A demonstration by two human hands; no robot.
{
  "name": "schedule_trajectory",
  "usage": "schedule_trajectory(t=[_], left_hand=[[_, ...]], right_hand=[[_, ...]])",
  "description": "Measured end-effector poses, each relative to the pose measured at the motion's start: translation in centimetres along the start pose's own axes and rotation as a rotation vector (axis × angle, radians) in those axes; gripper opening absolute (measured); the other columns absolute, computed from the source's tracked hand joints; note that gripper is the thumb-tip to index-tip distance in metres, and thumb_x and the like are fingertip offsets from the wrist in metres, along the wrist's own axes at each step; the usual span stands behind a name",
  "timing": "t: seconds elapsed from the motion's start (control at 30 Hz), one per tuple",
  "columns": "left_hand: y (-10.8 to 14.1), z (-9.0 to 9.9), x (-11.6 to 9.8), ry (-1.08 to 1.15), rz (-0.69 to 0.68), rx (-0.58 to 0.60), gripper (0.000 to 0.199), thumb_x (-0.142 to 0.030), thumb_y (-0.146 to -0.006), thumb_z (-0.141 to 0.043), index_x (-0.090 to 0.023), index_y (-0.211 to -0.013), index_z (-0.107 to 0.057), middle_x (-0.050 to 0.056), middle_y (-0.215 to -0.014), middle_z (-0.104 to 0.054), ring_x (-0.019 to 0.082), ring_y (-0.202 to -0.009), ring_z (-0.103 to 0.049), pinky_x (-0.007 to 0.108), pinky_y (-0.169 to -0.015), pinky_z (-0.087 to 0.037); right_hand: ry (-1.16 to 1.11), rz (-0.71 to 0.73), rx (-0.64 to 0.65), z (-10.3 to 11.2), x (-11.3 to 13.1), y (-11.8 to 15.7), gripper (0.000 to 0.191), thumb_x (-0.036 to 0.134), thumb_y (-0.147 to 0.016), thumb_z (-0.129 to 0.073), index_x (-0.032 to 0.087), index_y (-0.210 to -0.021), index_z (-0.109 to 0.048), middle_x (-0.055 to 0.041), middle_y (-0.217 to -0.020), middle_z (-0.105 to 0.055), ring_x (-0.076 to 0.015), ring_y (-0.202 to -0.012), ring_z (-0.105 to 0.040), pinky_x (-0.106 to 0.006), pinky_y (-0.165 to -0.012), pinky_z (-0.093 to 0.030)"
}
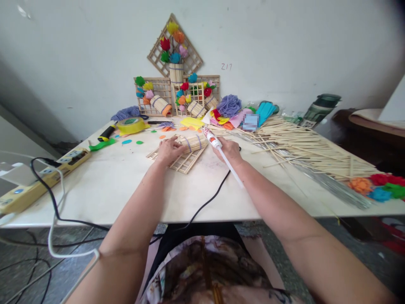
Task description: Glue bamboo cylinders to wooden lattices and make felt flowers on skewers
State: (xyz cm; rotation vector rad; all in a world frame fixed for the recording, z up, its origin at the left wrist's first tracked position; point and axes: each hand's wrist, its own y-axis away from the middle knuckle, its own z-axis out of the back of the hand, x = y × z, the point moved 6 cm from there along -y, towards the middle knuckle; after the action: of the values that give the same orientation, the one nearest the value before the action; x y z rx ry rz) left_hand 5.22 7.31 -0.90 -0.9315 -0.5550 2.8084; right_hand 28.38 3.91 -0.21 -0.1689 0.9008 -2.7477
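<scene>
My left hand (171, 150) is closed on the left end of a small basket of thin sticks (193, 143), which has blue bands round it. Under the basket a square stick lattice (186, 162) lies on the white table. My right hand (230, 151) is wrapped round a white glue gun (212, 138), with a long clear glue stick out of its back end. The gun's nozzle is by the upper right end of the basket; whether it touches cannot be made out.
Finished lattices with coloured flowers (153, 95) lean on the wall. Loose sticks (303, 145) and wires (335, 185) cover the right side. A power strip (41, 183), yellow tape (130, 125) and cutter (106, 133) lie left. A black cord (207, 204) crosses the front edge.
</scene>
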Motion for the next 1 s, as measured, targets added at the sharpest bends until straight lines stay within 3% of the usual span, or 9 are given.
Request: schedule_trajectory(t=[0.1,0.2,0.23,0.3,0.43,0.53,0.7,1.0], left_hand=[[0.2,1.9,-1.2,-0.022,-0.081,-0.215,0.026,-0.043,-0.070,-0.058,-0.018,-0.064,-0.064,0.009,-0.112,-0.063,0.025,-0.108,-0.054,0.036,-0.095,-0.036],[1.0,3.4,-2.8,0.064,-0.019,-0.376,0.030,-0.043,-0.073,-0.056,-0.017,-0.059,-0.059,0.007,-0.083,-0.067,0.020,-0.085,-0.061,0.031,-0.079,-0.044],[1.3,3.3,-3.4,0.137,0.024,-0.339,0.032,-0.044,-0.074,-0.055,-0.017,-0.057,-0.058,0.005,-0.069,-0.065,0.018,-0.073,-0.060,0.028,-0.070,-0.045],[2.0,2.0,-5.2,0.384,0.037,-0.132,0.038,-0.048,-0.075,-0.053,-0.016,-0.054,-0.054,0.002,-0.050,-0.055,0.012,-0.051,-0.053,0.024,-0.052,-0.041],[5.0,-1.9,-10.0,0.753,-0.072,0.522,0.043,-0.055,-0.074,-0.056,-0.012,-0.066,-0.062,0.003,-0.054,-0.060,0.008,-0.040,-0.047,0.021,-0.040,-0.034],[7.3,-3.8,-11.8,0.823,-0.106,0.833,0.044,-0.054,-0.073,-0.060,-0.011,-0.072,-0.064,0.003,-0.052,-0.060,0.008,-0.039,-0.050,0.020,-0.041,-0.037],[8.4,-4.9,-12.4,0.930,-0.060,0.986,0.039,-0.048,-0.069,-0.068,-0.010,-0.076,-0.064,0.008,-0.071,-0.068,0.011,-0.047,-0.059,0.020,-0.044,-0.044],[8.7,-5.2,-12.3,1.053,0.028,1.018,0.039,-0.047,-0.067,-0.070,-0.010,-0.078,-0.064,0.010,-0.070,-0.069,0.015,-0.053,-0.064,0.023,-0.049,-0.050]], right_hand=[[0.026,-0.047,0.021,0.6,0.2,0.0,0.035,0.038,-0.082,-0.044,0.014,-0.101,-0.060,-0.0101,-0.078,-0.069,-0.0213,-0.069,-0.061,-0.027,-0.055,-0.028],[0.038,-0.082,0.022,0.9,0.4,0.0,0.036,0.040,-0.083,-0.042,0.014,-0.102,-0.060,-0.0094,-0.079,-0.069,-0.0211,-0.070,-0.061,-0.027,-0.055,-0.026],[0.039,-0.091,0.009,1.0,0.3,0.0,0.037,0.041,-0.084,-0.041,0.014,-0.102,-0.059,-0.0092,-0.080,-0.069,-0.0209,-0.070,-0.061,-0.027,-0.055,-0.026],[0.038,-0.101,-0.028,1.0,0.2,0.0,0.038,0.042,-0.084,-0.040,0.014,-0.104,-0.059,-0.0088,-0.080,-0.069,-0.0205,-0.070,-0.061,-0.027,-0.055,-0.025],[0.043,-0.094,-0.122,1.1,-0.1,0.1,0.039,0.039,-0.083,-0.042,0.013,-0.106,-0.059,-0.0089,-0.079,-0.069,-0.0205,-0.070,-0.060,-0.027,-0.055,-0.025],[0.062,-0.058,-0.203,1.6,-0.1,0.3,0.039,0.036,-0.083,-0.043,0.011,-0.108,-0.059,-0.0089,-0.077,-0.068,-0.0197,-0.068,-0.058,-0.027,-0.057,-0.027],[0.087,-0.013,-0.289,2.3,0.2,0.4,0.037,0.029,-0.083,-0.043,0.010,-0.111,-0.058,-0.0088,-0.075,-0.066,-0.0187,-0.070,-0.056,-0.026,-0.062,-0.030],[0.036,0.002,-0.206,2.3,0.3,0.4,0.040,0.023,-0.083,-0.040,0.012,-0.118,-0.056,-0.0111,-0.087,-0.065,-0.0210,-0.077,-0.055,-0.028,-0.068,-0.032]])
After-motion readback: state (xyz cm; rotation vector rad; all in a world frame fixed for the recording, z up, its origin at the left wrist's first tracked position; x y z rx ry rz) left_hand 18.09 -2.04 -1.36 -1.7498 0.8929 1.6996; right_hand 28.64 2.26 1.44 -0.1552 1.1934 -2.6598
